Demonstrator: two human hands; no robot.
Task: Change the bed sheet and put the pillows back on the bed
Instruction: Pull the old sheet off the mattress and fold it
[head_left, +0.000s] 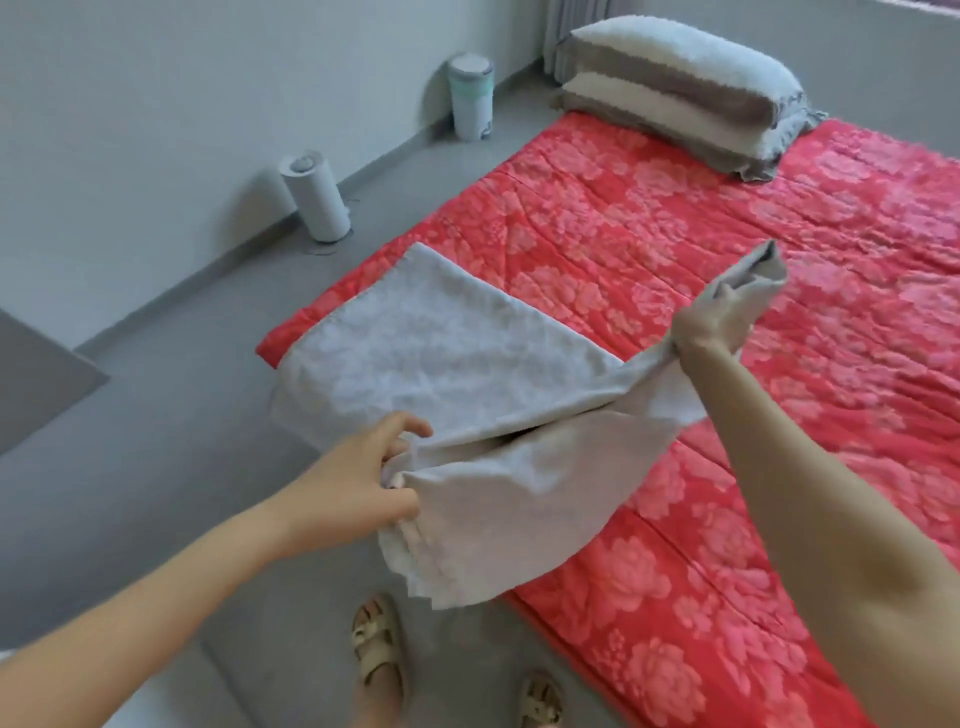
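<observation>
Pillows (680, 88) stacked at 1 o'clock on bed (675, 234); bin (471, 98) at 11. Left grip (358, 483) pinches sheet (441, 353) edge, low; right grip (711, 322), raised, fist closed round bunched sheet corner.

On my feed the left hand (358, 483) and the right hand (711, 322) are both bare. The forearms behind them are bare too, as far back as the edges of the view let me see. Low down I make out two feet in pale beige sandals. The left sandal (375, 649) has broad straps crossing over the top of the foot. The right sandal (540, 699) matches it and is partly cut off by the lower edge.
</observation>
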